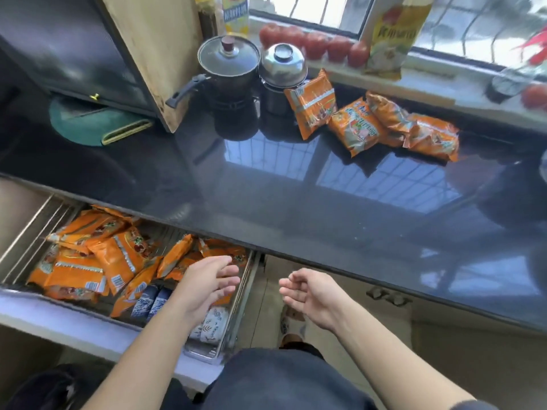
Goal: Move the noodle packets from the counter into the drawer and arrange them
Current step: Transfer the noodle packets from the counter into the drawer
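Four orange noodle packets [370, 119] lie on the black counter [266, 179] at 1 o'clock, just beside the steel pot [282, 66]. More packets [97, 258] are heaped in the open drawer [17, 232] at 8 o'clock. Left hand [204, 279] hangs over the drawer's right end, fingers relaxed, empty grip. Right hand [310, 294] is outside the drawer, loosely curled, also empty.

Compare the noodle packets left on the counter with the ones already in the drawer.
The counter packets number about four in a loose row near the windowsill; the drawer packets are many more, heaped and overlapping. The counter packets lie away from both hands; the left hand hovers open above the drawer packets. Both groups are orange wrappers.
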`<move>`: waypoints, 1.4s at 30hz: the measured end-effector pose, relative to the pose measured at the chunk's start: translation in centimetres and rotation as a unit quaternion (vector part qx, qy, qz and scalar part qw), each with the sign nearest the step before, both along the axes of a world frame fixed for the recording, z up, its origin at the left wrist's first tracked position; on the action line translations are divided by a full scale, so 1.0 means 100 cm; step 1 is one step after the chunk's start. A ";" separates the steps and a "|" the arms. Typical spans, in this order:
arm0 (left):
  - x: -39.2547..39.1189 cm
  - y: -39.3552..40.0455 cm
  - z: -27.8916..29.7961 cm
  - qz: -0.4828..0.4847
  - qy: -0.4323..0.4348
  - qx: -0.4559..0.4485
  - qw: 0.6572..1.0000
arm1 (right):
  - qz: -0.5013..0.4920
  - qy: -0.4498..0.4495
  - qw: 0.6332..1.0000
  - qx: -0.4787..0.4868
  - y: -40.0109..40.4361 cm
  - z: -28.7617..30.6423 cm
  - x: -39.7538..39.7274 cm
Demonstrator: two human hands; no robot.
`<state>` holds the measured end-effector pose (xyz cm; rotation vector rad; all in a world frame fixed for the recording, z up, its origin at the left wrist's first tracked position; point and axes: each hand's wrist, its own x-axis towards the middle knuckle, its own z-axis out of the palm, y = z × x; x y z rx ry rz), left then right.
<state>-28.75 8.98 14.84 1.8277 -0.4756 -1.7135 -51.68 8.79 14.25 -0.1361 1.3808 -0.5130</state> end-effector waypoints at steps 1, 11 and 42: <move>-0.011 -0.007 0.010 0.009 0.006 -0.019 1.000 | 0.000 -0.006 1.000 -0.009 -0.013 0.002 -0.010; -0.072 -0.027 0.034 0.109 0.019 -0.039 0.993 | -0.170 0.077 0.975 -0.117 -0.209 0.018 -0.174; -0.084 0.016 0.034 -0.303 -0.574 -0.322 0.689 | 0.054 -0.063 0.973 -0.216 -0.059 0.066 -0.051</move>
